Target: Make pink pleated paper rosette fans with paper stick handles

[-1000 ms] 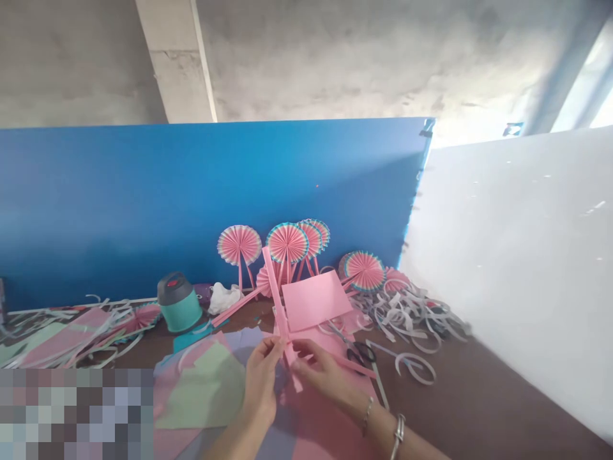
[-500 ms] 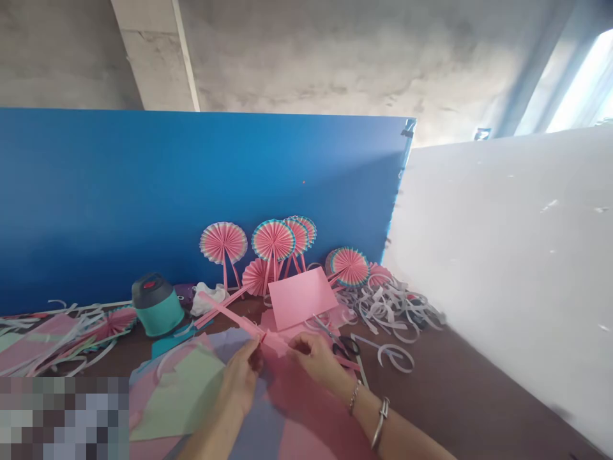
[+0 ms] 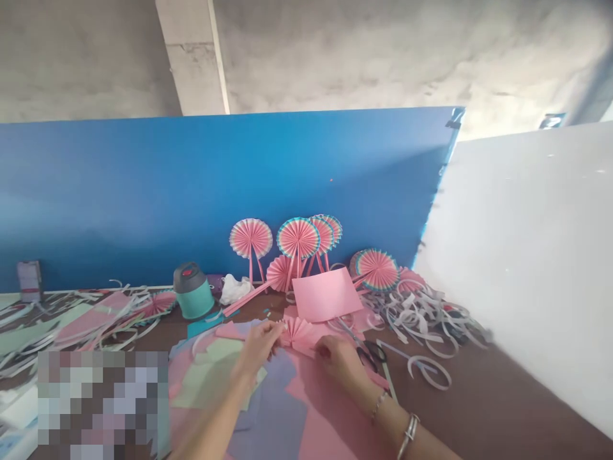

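Note:
Between my two hands is a pleated pink paper fan (image 3: 295, 332), its folds spread upward in a small half-round. My left hand (image 3: 261, 348) pinches its left end. At the right end, the fingers of my right hand (image 3: 338, 359) are closed on the fan's edge, partly hidden by the hand itself. Under both hands lie sheets of pink, green and lilac paper (image 3: 280, 396). A pink card (image 3: 328, 295) leans just behind the fan. Scissors (image 3: 368, 351) with black handles lie right beside my right hand.
Finished round paper fans (image 3: 298, 237) stand against the blue partition (image 3: 191, 179). Curled paper strips (image 3: 421, 313) heap at the right, and more strips with paper lie at the left. A teal and grey container (image 3: 194, 294) stands near crumpled white tissue (image 3: 235, 289). A white wall (image 3: 527, 255) borders the right.
The pleated pink paper has been fanned out between my hands; a long pink strip stuck out of it before. My view has turned left.

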A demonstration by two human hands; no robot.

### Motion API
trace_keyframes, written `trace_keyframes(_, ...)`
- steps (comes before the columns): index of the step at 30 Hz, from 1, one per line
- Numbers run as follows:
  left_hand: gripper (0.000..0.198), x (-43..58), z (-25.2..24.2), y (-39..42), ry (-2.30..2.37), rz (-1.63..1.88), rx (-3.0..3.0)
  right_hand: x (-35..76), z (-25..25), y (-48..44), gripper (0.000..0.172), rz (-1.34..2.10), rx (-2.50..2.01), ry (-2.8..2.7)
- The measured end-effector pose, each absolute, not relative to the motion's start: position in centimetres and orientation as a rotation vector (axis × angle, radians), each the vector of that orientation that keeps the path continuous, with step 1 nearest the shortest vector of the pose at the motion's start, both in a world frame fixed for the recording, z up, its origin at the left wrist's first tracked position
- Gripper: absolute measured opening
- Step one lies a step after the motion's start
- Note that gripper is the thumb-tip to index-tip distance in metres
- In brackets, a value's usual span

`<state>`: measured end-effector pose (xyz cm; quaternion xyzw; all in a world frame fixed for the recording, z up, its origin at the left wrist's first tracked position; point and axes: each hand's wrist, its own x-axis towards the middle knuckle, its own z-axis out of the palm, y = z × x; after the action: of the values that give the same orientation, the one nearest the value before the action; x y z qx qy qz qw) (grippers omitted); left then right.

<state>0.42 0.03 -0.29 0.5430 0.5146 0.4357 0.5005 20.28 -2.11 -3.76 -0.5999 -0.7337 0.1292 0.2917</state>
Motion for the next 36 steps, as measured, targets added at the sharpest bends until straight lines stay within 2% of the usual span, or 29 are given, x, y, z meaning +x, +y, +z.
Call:
trace_keyframes(5,0.021,-1.0,0.2,1.0,1.4,1.085,1.679,19.8,-4.0,-2.3,0.011,0.29,-1.574,-2.067)
trace_keyframes(12,0.023,1.4,-2.6,-0.9,1.224,0.838,2.274,21.4,-2.8,-1.7,0.017,0.079,-1.61,-1.925)
trace_keyframes(18,0.025,1.3,-4.4,-1.3,1.323,0.921,2.386,24.3,-2.4,-0.4,0.022,0.001,-1.903,-1.761)
trace_keyframes(24,0.024,0.9,-4.0,-1.8,1.327,0.998,2.394,24.8,-2.9,0.1,0.031,0.037,-1.949,-1.933)
trace_keyframes(28,0.024,1.1,-3.7,-1.9,1.345,1.009,2.359,24.7,-3.4,0.5,0.02,0.003,-1.937,-1.951)
trace_keyframes(32,0.023,1.2,-4.0,-1.6,1.331,1.069,2.339,25.1,-3.9,1.5,0.014,0.125,-1.711,-1.76)
trace_keyframes(36,0.022,1.2,-4.5,-1.3,1.311,1.119,2.319,25.9,-3.9,2.5,0.018,0.488,-1.296,-1.304)
